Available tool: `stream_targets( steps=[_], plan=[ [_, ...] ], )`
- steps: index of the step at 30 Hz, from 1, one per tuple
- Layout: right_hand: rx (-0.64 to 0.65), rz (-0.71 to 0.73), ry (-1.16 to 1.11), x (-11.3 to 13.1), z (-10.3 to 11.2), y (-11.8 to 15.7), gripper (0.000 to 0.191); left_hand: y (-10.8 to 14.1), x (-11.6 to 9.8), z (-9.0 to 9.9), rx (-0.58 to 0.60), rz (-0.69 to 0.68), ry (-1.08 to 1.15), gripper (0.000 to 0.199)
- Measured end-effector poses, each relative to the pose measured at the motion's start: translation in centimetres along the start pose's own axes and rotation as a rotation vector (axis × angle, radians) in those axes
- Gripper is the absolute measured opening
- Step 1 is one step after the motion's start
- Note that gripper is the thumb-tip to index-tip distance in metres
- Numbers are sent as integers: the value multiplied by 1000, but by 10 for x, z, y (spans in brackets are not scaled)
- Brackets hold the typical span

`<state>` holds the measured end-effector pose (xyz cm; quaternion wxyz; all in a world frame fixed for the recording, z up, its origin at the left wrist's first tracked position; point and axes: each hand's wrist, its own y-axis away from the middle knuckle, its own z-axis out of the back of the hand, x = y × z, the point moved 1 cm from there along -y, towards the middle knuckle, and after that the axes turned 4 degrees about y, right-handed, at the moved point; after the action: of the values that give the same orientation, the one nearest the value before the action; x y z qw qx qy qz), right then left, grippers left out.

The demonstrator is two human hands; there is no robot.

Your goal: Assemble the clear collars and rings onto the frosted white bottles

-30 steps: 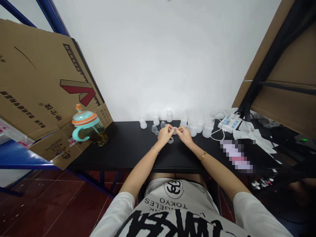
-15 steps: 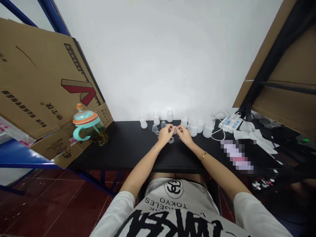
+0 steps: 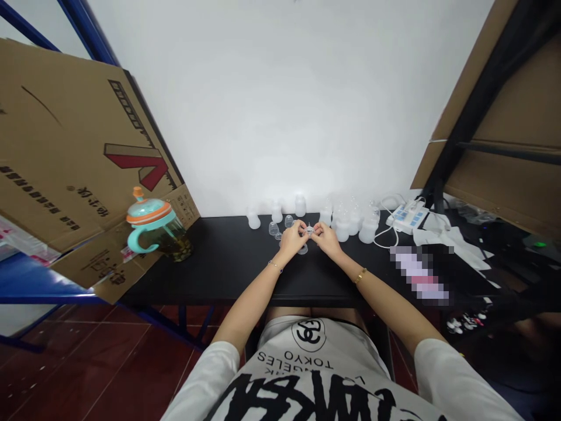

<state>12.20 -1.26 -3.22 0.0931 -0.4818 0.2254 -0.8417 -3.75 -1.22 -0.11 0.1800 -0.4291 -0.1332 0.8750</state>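
Over the black table, my left hand (image 3: 293, 238) and my right hand (image 3: 326, 238) face each other, fingertips pinched on a small see-through ring-shaped bottle part (image 3: 310, 230) with a pointed tip, perhaps a nipple. Just below the fingers a clear ring (image 3: 302, 249) lies on the table. Left of my left hand are two clear dome-shaped caps, one nearer (image 3: 273, 228) and one farther (image 3: 288, 221). A small clear piece (image 3: 279, 236) sits partly behind the left hand. Several milky-white baby bottles (image 3: 367, 231) stand close together right of my right hand.
Three more white bottles (image 3: 254, 220) stand along the wall at the back left. A lidded teal jug (image 3: 160, 228) stands on the table's left, beside cardboard (image 3: 79, 152). To the right are a white power strip (image 3: 409, 216), cables, white paper (image 3: 451, 242) and a blurred-out item (image 3: 418, 275).
The held part has turned between my fingertips, and its pointed tip now shows upward. Both hands stay in nearly the same place; the whole view has shifted slightly.
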Motion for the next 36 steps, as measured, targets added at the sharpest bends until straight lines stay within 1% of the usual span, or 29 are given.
stream_targets(
  steps=[5, 10, 15, 19, 22, 26, 28, 30, 33, 36],
  plan=[
    [-10, 17, -6, -2, 0, -1, 19, -1, 1, 2, -6, 7, 11, 18],
    [-26, 23, 0, -4, -1, -2, 22, -2, 2, 4, 0, 1, 27, 23],
    [-16, 15, -24, -3, -1, -1, 24, -2, 3, 3, -3, -18, 24, 22],
    [13, -14, -73, 0, 0, 1, 24, -2, 5, -1, -19, -32, 5, 19],
    [57, -31, -129, 2, 1, 1, 26, -2, 6, -1, -36, -19, 6, 15],
    [96, -24, -198, 3, 1, 1, 28, -4, 11, -1, -68, 0, 47, 16],
    [101, -20, -213, 3, 0, 0, 29, -5, 13, -1, -68, 12, 125, 20],
    [104, -19, -214, 2, 0, -1, 33, -7, 16, -3, -53, 40, 270, 23],
    [131, -30, -210, 2, 0, -1, 48, -11, 18, -6, -41, 117, 539, 26],
    [183, -35, -199, 2, 0, -1, 61, -14, 18, -6, -56, 192, 791, 35]
  ],
)
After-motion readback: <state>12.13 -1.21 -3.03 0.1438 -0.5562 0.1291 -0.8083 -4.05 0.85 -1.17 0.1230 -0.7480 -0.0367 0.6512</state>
